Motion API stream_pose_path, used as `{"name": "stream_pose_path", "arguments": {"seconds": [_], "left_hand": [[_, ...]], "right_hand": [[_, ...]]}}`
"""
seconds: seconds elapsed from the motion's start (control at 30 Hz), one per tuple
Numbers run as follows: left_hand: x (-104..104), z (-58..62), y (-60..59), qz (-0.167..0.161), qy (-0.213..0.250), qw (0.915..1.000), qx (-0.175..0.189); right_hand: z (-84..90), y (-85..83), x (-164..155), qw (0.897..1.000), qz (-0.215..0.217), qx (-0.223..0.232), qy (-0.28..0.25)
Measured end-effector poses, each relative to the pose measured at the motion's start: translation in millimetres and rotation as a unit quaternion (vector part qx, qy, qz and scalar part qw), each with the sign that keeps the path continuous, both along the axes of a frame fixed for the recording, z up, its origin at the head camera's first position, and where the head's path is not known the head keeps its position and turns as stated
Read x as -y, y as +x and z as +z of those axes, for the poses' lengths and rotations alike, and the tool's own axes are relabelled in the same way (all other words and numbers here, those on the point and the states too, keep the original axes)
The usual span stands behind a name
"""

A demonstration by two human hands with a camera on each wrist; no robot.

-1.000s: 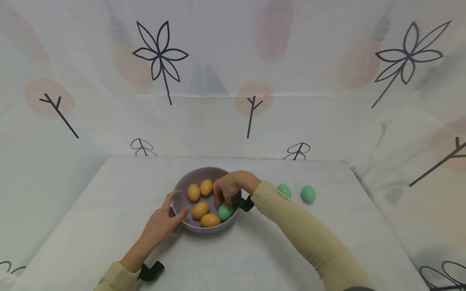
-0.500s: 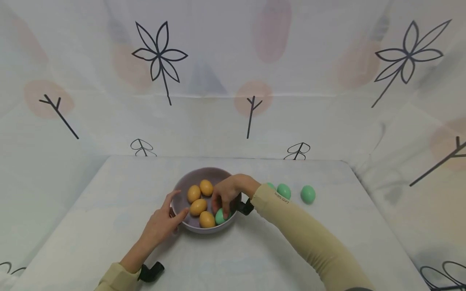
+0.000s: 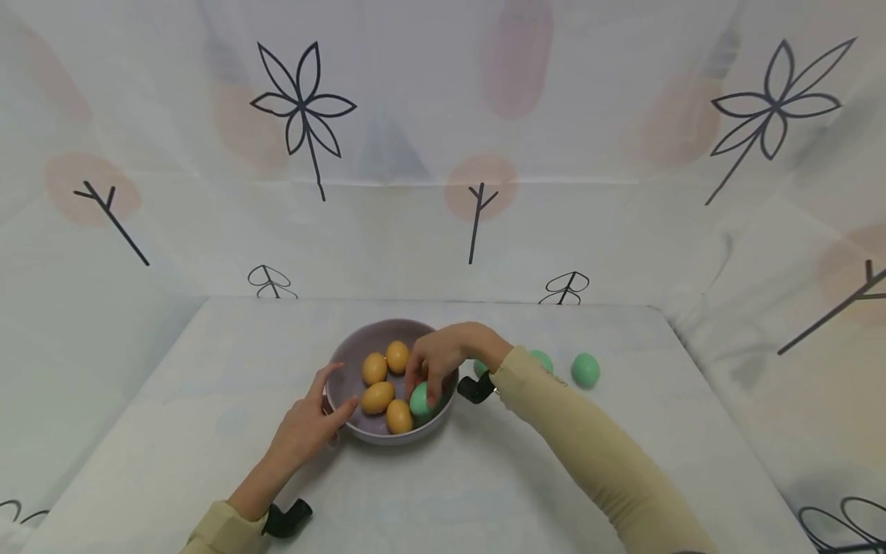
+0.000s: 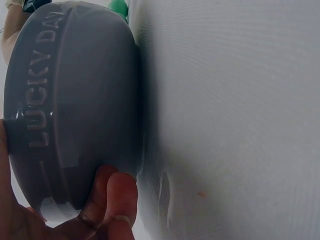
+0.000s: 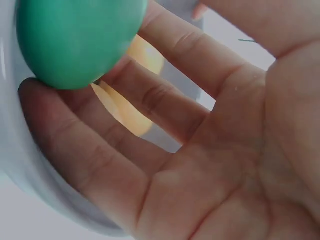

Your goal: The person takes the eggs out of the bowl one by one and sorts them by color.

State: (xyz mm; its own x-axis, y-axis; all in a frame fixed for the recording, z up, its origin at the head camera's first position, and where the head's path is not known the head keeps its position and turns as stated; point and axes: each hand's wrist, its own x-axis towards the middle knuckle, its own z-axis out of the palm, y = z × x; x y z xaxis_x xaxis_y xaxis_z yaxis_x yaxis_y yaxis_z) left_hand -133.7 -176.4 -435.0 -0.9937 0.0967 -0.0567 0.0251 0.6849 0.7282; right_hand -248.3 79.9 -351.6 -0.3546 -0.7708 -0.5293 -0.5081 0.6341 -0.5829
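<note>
A purple-grey bowl (image 3: 356,350) stands on the white-covered table, with raised lettering on its outer wall (image 4: 42,95). My left hand (image 3: 303,423) holds its left side, thumb over the rim and fingers (image 4: 121,195) low against the outside. Inside the bowl, my right hand (image 3: 443,358) holds a green egg (image 3: 421,400) near the front right wall. In the right wrist view the fingers (image 5: 90,150) curl around this egg (image 5: 75,40). Several orange-yellow eggs (image 3: 378,398) lie in the bowl to the left of the green one. Whether the green egg touches the bowl's bottom is hidden.
Right of the bowl, a green egg (image 3: 585,370) lies on the table (image 3: 388,500). Two more, a middle egg (image 3: 543,359) and a nearer egg (image 3: 479,368), are partly hidden behind the right arm. A patterned cloth (image 3: 401,238) hangs behind and at both sides.
In the bowl, the green egg first slid toward the front and left, then came back up slightly with my right hand. The orange-yellow eggs shifted. My left hand has stayed put.
</note>
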Motion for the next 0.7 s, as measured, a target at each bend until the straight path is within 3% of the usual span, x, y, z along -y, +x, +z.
{"name": "stream_pose_path", "arguments": {"seconds": [0.33, 0.53, 0.7], "left_hand": [[0.9, -3.4, -0.8, -0.001, 0.003, 1.0, -0.006], [0.9, -4.5, -0.9, 0.0, 0.003, 1.0, -0.007], [0.3, -3.4, -1.2, 0.003, 0.004, 1.0, -0.003]], "right_hand": [[11.7, -2.0, -41.2, 0.99, -0.077, 0.033, -0.112], [13.7, -2.0, -84.9, 0.974, -0.149, 0.005, -0.168], [11.0, -0.1, -127.7, 0.955, -0.218, -0.026, -0.201]]}}
